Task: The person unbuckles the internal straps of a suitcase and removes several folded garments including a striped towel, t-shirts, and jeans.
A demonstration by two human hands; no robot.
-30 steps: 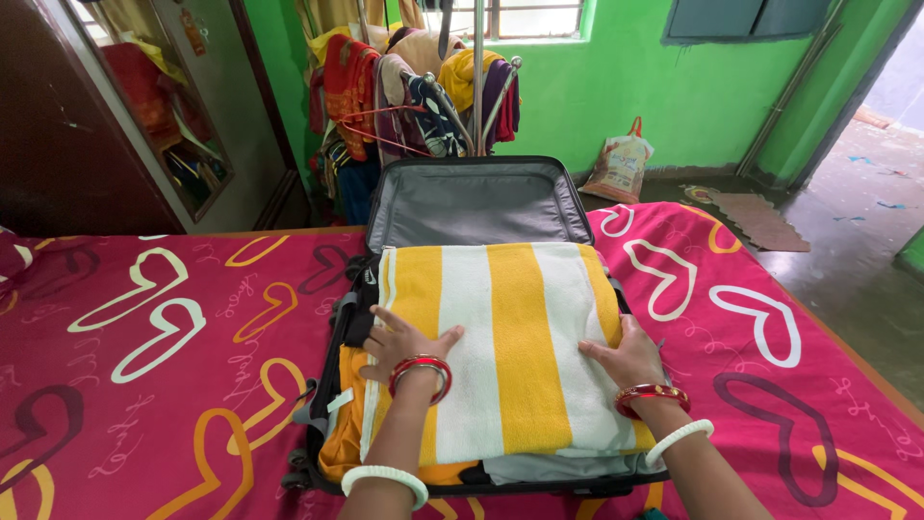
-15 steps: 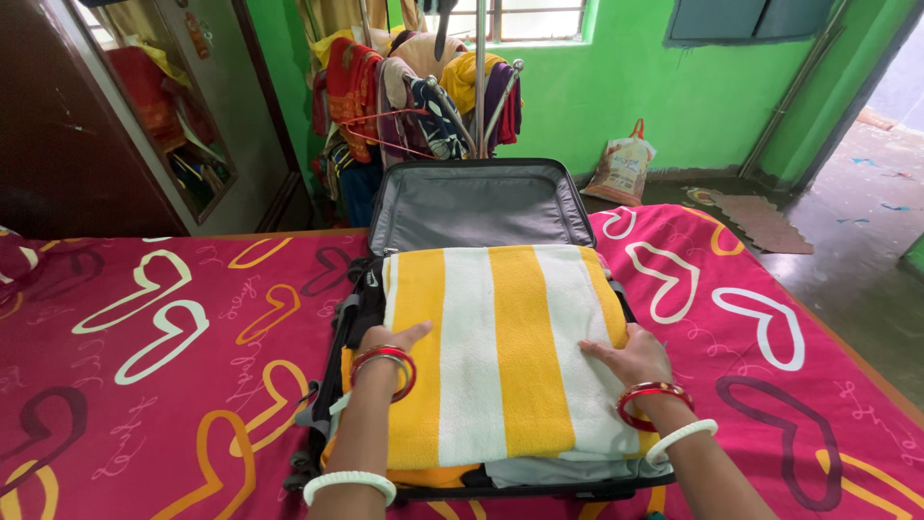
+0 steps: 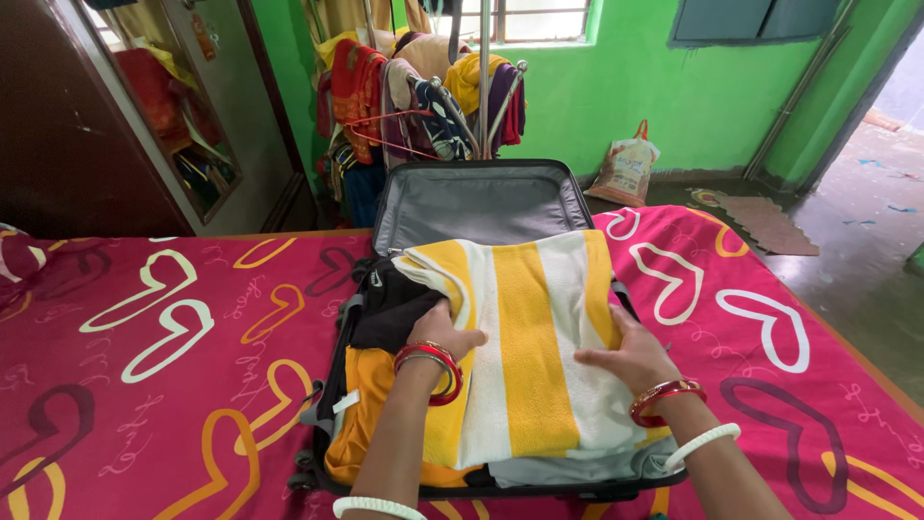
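Note:
A yellow and white striped towel [image 3: 529, 347] lies folded on top of the clothes in an open dark suitcase [image 3: 481, 202] on the bed. My left hand [image 3: 445, 333] grips the towel's left edge and has it lifted and bunched inward, so dark clothing [image 3: 390, 308] and an orange garment [image 3: 361, 433] show beneath. My right hand [image 3: 630, 351] lies flat on the towel's right side, fingers spread. Both wrists wear red and white bangles.
The bed carries a magenta sheet with heart shapes [image 3: 164, 356]. Behind it stand a rack of hanging clothes [image 3: 423, 96], a dark wardrobe with a mirror [image 3: 115, 116], green walls, and a bag [image 3: 626, 169] on the floor near a doormat [image 3: 760, 221].
My left hand slid to the towel's left edge, took hold of it and pulled it up and to the right, uncovering the dark clothing. My right hand stayed pressed on the right side.

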